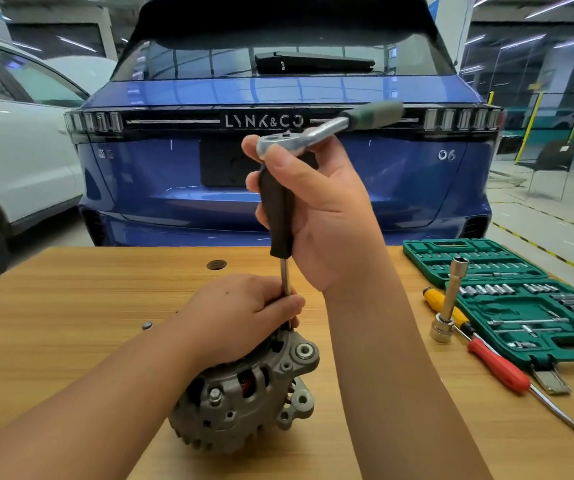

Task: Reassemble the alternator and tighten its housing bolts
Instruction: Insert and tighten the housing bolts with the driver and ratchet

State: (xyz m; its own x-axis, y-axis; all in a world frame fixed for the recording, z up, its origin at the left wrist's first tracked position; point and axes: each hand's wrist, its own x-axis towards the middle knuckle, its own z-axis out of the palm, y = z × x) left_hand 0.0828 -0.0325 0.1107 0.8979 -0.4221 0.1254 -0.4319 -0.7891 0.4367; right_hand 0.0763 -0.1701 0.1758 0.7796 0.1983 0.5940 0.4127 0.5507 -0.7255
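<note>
A grey alternator (244,393) lies on the wooden workbench (71,306), near its front middle. My left hand (244,313) rests on top of it, fingers closed around the thin metal shaft (285,282) of a driver that stands upright on the housing. My right hand (316,209) grips the driver's black handle (276,209). A silver ratchet (313,133) with a green grip sits on the handle's top end, pointing up and right. The shaft's tip is hidden behind my left hand. A bolt head (215,396) shows on the housing's near face.
An open green socket case (527,306) lies at the right. Beside it are a long socket extension (450,303), a yellow-handled screwdriver (446,311) and a red-handled screwdriver (500,367). A loose small part (147,325) sits left of my hand. A blue car (278,161) stands behind the bench.
</note>
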